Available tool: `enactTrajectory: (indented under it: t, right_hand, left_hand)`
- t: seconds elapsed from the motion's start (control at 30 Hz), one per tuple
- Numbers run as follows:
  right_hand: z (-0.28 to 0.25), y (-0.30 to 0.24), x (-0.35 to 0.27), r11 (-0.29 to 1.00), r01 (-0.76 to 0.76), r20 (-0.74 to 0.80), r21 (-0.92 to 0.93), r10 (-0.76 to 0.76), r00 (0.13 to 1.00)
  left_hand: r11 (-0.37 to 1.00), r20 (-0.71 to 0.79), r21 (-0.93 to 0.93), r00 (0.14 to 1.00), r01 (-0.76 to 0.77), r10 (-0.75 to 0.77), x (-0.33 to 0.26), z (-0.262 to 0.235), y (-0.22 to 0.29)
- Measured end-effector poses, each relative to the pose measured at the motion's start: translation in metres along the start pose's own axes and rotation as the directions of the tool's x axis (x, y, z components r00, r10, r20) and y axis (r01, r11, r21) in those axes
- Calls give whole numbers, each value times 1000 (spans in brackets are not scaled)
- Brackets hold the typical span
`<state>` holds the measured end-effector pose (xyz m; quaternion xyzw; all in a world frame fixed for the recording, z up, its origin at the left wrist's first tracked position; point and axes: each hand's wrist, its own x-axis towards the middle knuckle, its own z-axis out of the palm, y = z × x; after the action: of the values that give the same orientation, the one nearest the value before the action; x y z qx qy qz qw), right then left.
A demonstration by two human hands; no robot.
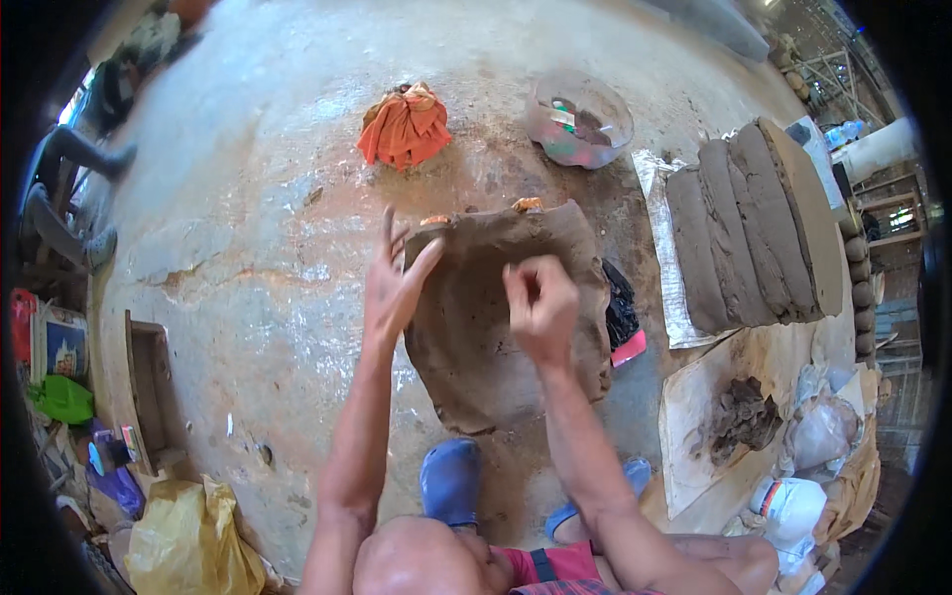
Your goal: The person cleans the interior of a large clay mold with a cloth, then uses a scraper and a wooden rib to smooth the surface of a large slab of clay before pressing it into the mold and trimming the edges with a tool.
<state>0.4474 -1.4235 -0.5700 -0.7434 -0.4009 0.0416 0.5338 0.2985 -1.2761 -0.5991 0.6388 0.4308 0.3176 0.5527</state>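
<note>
A large grey-brown wet clay basin (461, 327) with an uneven, ragged rim stands on the floor in front of me. My left hand (397, 283) is at its left wall, fingers stretched out and spread, the thumb over the rim; nothing shows in it. Over the inside of the basin hovers my right hand (543, 305), its fingers curled and the thumb pressed to them. Whatever may be pinched there is too small or hidden to name. Two orange bits (528, 204) show at the basin's far edge.
Beyond lie a bunched orange cloth (407, 127) and a clear plastic tub (580, 119). Thick clay slabs (754, 233) rest on white sacking at right, near a dark clay lump (746, 418). A wooden box (154, 387) and yellow plastic bag (188, 545) are left. Blue shoes (451, 481) stand close below.
</note>
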Motion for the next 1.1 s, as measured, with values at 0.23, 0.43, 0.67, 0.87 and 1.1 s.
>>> enactTrajectory:
  t: [0.23, 0.43, 0.67, 0.87, 1.1]
  right_hand:
    - [-6, 10, 144, 460, 124, 373, -879, 502, 780]
    - [5, 33, 145, 510, 27, 357, -860, 562, 746]
    - [9, 36, 154, 511, 19, 359, -859, 578, 733]
    - [18, 34, 156, 476, 152, 417, -866, 523, 743]
    - [21, 48, 143, 535, 85, 397, -841, 501, 769]
  left_hand:
    - [478, 338, 862, 893, -167, -297, 81, 53, 92]
    - [470, 225, 880, 933, -70, -281, 93, 53, 41]
    - [509, 178, 861, 942, -9, -286, 107, 57, 21]
    - [495, 204, 869, 925, -21, -320, 103, 59, 43]
    - [482, 143, 876, 952, 6, -271, 92, 72, 36]
